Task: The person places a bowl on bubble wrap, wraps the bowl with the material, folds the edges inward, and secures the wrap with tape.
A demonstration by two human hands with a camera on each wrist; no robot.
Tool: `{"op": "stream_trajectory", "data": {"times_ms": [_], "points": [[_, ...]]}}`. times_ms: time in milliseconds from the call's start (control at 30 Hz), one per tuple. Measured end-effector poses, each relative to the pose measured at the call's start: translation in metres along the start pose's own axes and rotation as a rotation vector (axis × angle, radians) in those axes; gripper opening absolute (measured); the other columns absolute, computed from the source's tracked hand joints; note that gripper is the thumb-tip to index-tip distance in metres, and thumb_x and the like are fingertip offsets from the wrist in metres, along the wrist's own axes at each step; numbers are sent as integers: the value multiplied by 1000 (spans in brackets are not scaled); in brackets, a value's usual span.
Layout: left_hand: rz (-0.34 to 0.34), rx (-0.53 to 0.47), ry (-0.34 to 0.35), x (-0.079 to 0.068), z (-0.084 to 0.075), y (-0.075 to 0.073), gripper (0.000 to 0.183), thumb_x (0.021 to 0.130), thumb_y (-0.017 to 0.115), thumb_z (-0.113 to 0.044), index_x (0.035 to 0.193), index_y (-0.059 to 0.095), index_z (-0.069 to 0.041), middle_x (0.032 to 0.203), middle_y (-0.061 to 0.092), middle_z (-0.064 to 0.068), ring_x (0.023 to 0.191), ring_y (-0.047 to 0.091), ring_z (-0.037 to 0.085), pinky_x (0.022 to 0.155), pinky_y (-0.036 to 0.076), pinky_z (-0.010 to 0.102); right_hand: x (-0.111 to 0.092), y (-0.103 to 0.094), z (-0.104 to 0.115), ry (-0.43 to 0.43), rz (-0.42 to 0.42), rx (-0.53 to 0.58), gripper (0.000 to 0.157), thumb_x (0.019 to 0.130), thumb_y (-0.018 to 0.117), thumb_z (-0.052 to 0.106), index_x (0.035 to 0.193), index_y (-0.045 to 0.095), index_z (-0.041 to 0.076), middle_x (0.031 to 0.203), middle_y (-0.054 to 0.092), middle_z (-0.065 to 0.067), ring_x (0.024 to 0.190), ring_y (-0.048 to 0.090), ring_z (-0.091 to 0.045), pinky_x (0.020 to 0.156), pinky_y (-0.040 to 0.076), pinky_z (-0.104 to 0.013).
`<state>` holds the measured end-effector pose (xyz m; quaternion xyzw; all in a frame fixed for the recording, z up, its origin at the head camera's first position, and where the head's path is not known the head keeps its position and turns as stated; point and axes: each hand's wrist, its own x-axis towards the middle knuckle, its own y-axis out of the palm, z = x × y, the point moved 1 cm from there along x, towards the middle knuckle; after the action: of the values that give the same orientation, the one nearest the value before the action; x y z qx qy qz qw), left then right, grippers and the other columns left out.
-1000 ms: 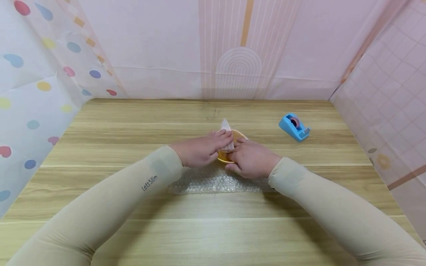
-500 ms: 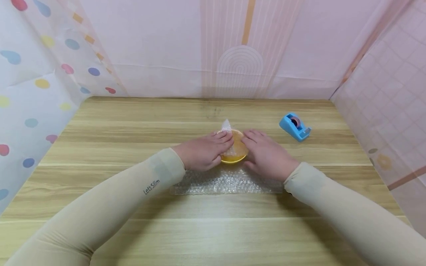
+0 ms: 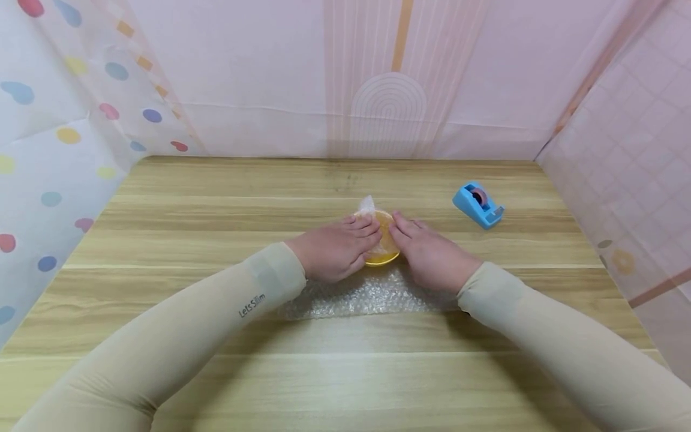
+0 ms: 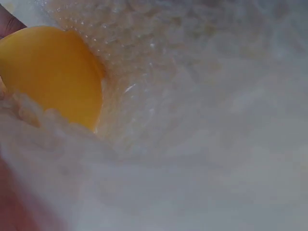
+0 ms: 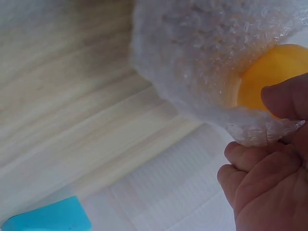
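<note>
A yellow bowl [image 3: 383, 260] sits on a sheet of bubble wrap [image 3: 356, 300] in the middle of the table. My left hand [image 3: 336, 249] lies over the bowl's left side, its fingers extended and pressing a folded flap of wrap over the rim. At the bowl's right side is my right hand [image 3: 436, 253]. In the right wrist view, its thumb [image 5: 288, 98] is by the yellow bowl wall and its other fingers are behind an edge of the wrap, which it pinches. The left wrist view shows the bowl's smooth outer wall [image 4: 53, 72] with wrap around it.
A blue tape dispenser [image 3: 477, 206] holding a pinkish roll stands at the back right of the wooden table [image 3: 345, 384]. Patterned sheets [image 3: 259, 78] enclose the table at the back and both sides.
My right hand has moved from inside the bowl out to its right side and the wrap there. My left hand has stayed on the flap, shifting slightly right.
</note>
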<state>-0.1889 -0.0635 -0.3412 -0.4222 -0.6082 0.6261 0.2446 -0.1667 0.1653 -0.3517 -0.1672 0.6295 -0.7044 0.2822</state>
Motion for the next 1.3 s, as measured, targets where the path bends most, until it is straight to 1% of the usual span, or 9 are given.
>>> {"op": "stream_trajectory", "data": {"times_ms": [167, 333, 400, 467, 567, 700, 833, 1100, 1300], "points": [[-5, -30, 16, -2, 1, 0, 67, 113, 35, -42, 165, 26, -2, 175, 19, 15, 165, 11, 30, 136, 9, 43, -1, -2, 1, -4, 3, -21, 65, 102, 59, 4, 161, 33, -4, 175, 18, -21, 160, 27, -38, 130, 25, -55], [-53, -111, 59, -6, 6, -1, 79, 105, 54, -52, 164, 33, -5, 174, 26, 12, 164, 18, 28, 136, 11, 42, -4, -2, 1, -16, 7, -47, 65, 105, 59, 14, 162, 32, -4, 175, 16, -22, 160, 28, -39, 130, 26, -55], [-59, -125, 67, -8, 8, -1, 81, 102, 60, -53, 162, 37, -5, 172, 30, 11, 163, 23, 28, 135, 13, 43, -4, -2, 1, -28, 1, -55, 64, 106, 57, 14, 161, 33, -4, 175, 17, -22, 160, 28, -38, 130, 27, -55], [-45, -108, 68, -9, 8, -1, 82, 100, 64, -53, 161, 40, -5, 172, 32, 11, 162, 24, 28, 135, 13, 43, -3, -1, 1, -37, -7, -56, 60, 107, 55, 11, 160, 35, -5, 174, 19, -23, 161, 27, -37, 130, 27, -55], [-9, -55, 70, -8, 8, 1, 81, 100, 62, -52, 161, 40, -4, 172, 30, 13, 163, 23, 28, 135, 12, 43, -1, -1, 0, -49, -18, -65, 56, 106, 53, 7, 159, 37, -6, 173, 22, -24, 161, 27, -36, 130, 27, -56], [24, 16, 59, -6, 5, 2, 76, 105, 54, -48, 163, 35, -3, 173, 26, 13, 164, 19, 29, 135, 11, 42, 0, -2, 1, -58, -26, -78, 56, 106, 54, 6, 158, 39, -6, 172, 24, -25, 160, 29, -36, 129, 29, -56], [44, 69, 19, -5, 2, 4, 73, 107, 48, -46, 165, 31, -5, 174, 23, 11, 164, 15, 29, 136, 9, 43, 0, -2, 1, -56, -22, -72, 58, 105, 56, 5, 159, 39, -5, 173, 24, -24, 160, 29, -36, 129, 29, -56], [63, 111, -65, -3, -7, 3, 73, 105, 46, -44, 165, 31, -4, 175, 24, 11, 165, 15, 29, 136, 9, 43, -1, -3, 2, -53, -23, -64, 56, 101, 58, 2, 155, 46, -3, 173, 24, -23, 158, 33, -38, 129, 30, -56], [83, 123, -103, 1, -9, 2, 72, 105, 47, -42, 163, 34, -4, 173, 29, 12, 164, 17, 29, 136, 10, 43, 0, -3, 3, -41, -19, -55, 50, 104, 56, 4, 153, 52, 1, 173, 24, -23, 154, 39, -44, 129, 31, -55]]}}
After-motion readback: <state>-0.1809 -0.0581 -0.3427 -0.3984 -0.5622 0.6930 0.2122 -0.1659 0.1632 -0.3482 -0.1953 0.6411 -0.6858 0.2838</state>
